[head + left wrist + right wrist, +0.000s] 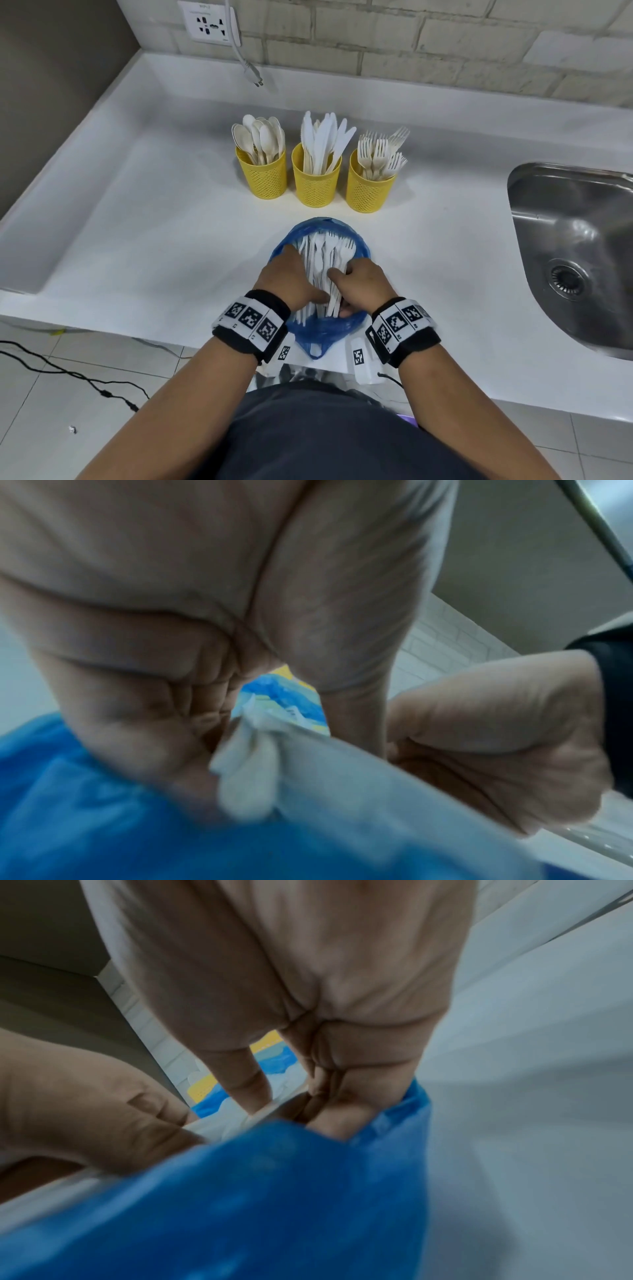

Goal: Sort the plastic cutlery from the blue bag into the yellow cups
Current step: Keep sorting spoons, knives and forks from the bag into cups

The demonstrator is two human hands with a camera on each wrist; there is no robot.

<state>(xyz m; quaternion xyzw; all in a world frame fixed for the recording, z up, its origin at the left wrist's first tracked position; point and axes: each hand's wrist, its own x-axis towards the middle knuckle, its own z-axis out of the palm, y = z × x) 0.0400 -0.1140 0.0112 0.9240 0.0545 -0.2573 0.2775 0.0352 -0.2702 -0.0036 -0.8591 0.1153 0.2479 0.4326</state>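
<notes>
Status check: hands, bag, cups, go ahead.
Left hand and right hand both gripping cutlery in the blue bag. Three yellow cups part filled. Nothing blocking.

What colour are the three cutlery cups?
The cups are yellow with a perforated mesh pattern; the head view shows it best.

**Inspector A:** Head view: bright, even light from overhead. Soft shadows lie just beside the yellow cups [317,181]. Glare?

**Inspector B:** Highlights on the sink [575,246] at three o'clock. The counter [137,212] is near overexposed. Straight edges bow toward the frame borders.

**Inspector A:** Wrist views?

**Inspector B:** Both dimmer and greyish. The blue bag [85,818] at six o'clock is heavily blurred, and the skin close to each lens is out of focus.
</notes>
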